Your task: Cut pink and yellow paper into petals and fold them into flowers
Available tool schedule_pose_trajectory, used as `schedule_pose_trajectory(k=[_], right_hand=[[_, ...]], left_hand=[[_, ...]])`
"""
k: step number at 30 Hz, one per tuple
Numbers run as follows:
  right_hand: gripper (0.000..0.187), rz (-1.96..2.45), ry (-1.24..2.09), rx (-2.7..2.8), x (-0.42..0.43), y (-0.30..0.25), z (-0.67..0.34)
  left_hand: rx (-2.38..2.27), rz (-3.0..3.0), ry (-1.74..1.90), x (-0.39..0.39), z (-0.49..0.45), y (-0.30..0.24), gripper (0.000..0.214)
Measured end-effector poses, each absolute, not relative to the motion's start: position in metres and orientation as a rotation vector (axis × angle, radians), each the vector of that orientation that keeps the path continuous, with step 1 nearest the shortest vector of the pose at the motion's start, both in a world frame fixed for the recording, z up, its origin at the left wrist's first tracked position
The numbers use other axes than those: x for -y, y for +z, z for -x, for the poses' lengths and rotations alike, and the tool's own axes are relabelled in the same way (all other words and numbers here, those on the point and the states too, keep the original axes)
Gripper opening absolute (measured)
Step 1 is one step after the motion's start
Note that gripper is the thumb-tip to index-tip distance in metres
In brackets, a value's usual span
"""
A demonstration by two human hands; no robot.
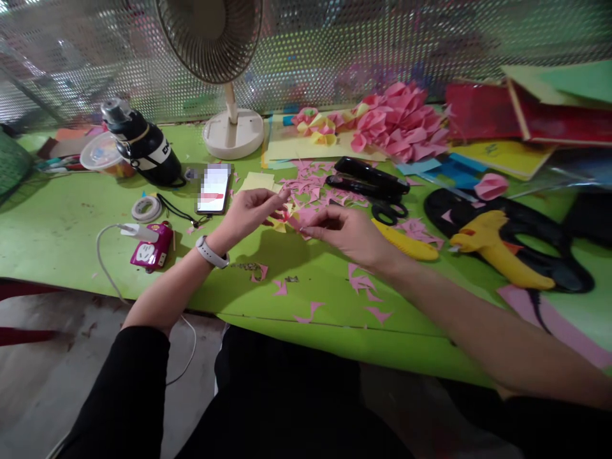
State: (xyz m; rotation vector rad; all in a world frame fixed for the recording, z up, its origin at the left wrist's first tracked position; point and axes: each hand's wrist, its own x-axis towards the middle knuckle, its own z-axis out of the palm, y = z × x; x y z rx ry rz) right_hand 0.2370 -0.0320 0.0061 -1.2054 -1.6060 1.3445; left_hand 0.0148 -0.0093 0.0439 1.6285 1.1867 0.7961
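Observation:
My left hand (249, 211), with a pale band on its wrist, holds a small yellow and pink paper flower (285, 221) over the green table. Its fingers curl round the far side and are partly hidden. From the right, my right hand (348, 233) pinches a pink paper petal (296, 224) between thumb and forefinger, right at the flower. Whether petal and flower touch, I cannot tell. Pink paper scraps (313, 180) lie heaped just behind my hands. A black stapler (368, 176) and black-handled scissors (389, 211) rest beyond my right hand.
A yellow glue gun (502, 250) lies on a black holder (568, 261) at the right. Pink folded petals (401, 121) are piled at the back. To the left are a phone (214, 189), a fan (233, 135), a black bottle (146, 150), a tape roll (146, 208) and a corded power adapter (152, 247).

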Motion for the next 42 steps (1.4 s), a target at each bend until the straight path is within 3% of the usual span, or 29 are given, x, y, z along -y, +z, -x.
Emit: schedule_pose_trajectory(k=[5,23,26,31,39,42], right_hand=[[0.039,1.130,1.383,1.476,0.031,0.004,-0.235],[0.035,1.112,1.324,1.664,0.035,0.020,-0.236],[0.028,1.357,1.128,1.975,0.025,0.037,-0.263],[0.014,2.159,0.205,2.335,-0.004,0.055,-0.322],[0.029,2.295,0.165,2.445,-0.030,0.022,-0.339],[0.023,2.325,0.254,2.478,-0.035,0.022,-0.343]], left_hand=[[-0.997,-1.483,0.645,0.014,-0.021,0.033,0.042],[-0.928,-1.443,0.715,0.014,-0.021,0.022,0.030],[-0.935,-1.450,0.714,0.013,-0.021,0.021,0.030],[-0.929,-1.438,0.722,0.012,-0.022,0.019,0.030],[-0.943,-1.432,0.730,0.013,-0.024,0.018,0.030],[-0.934,-1.425,0.736,0.012,-0.024,0.018,0.029]])
